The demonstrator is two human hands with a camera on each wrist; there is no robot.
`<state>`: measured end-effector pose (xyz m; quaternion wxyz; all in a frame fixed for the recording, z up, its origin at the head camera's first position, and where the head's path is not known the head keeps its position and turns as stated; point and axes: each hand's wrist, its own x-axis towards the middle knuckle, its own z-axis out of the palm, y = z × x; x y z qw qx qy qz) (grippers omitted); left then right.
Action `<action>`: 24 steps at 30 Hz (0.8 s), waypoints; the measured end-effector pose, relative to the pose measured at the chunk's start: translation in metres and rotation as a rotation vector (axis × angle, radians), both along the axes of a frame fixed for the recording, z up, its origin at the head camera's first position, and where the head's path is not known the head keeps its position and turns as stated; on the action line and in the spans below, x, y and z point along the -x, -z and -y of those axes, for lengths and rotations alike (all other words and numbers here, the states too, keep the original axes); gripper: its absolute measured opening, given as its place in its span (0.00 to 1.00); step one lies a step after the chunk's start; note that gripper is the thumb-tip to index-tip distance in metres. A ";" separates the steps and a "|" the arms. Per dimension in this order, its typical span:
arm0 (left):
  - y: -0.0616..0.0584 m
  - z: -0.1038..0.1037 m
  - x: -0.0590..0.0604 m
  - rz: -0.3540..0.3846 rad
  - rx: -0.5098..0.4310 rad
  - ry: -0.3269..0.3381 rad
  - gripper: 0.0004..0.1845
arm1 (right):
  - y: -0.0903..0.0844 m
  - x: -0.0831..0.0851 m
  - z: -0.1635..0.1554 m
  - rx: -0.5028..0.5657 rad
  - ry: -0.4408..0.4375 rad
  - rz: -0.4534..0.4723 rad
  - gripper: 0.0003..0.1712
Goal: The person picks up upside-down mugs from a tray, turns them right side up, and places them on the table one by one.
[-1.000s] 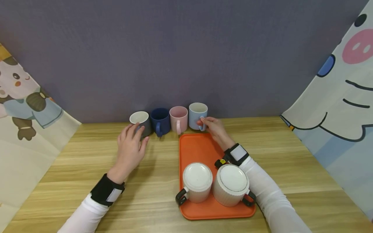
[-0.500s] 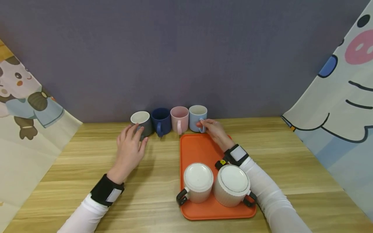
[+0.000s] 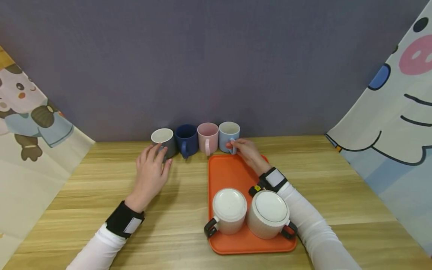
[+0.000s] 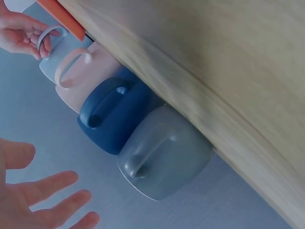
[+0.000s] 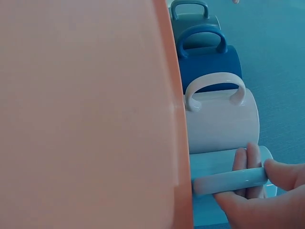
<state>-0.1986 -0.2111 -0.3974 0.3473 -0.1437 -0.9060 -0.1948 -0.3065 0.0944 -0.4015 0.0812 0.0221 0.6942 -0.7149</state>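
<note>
My right hand (image 3: 248, 152) holds the handle of a light blue mug (image 3: 224, 141), the rightmost of a row of upright mugs along the back wall. In the right wrist view, fingers pass through the handle loop (image 5: 231, 181) and the thumb lies against it. Left of this mug stand a pink mug (image 3: 212, 144), a navy blue mug (image 3: 191, 145) and a dark grey mug (image 3: 171, 148). My left hand (image 3: 151, 170) hovers by the grey mug with fingers spread. A gap shows between it and the mug in the left wrist view.
An orange tray (image 3: 219, 170) lies in front of the pink and light blue mugs. On its near half, two upside-down whitish mugs, one left (image 3: 229, 210) and one right (image 3: 269, 215), have black handles. A grey wall (image 3: 216, 67) rises behind the wooden table (image 3: 84, 210).
The light blue mug's handle has turned slightly left, toward the front, with my right hand on it. The left hand stays almost where it was.
</note>
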 end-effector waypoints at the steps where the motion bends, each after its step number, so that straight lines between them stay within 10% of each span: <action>1: 0.000 0.000 0.000 -0.002 -0.002 0.001 0.20 | 0.000 0.000 0.000 0.002 -0.001 0.007 0.16; 24: 0.001 -0.002 -0.002 0.007 -0.004 0.018 0.21 | -0.005 -0.004 -0.001 -0.121 -0.032 -0.001 0.18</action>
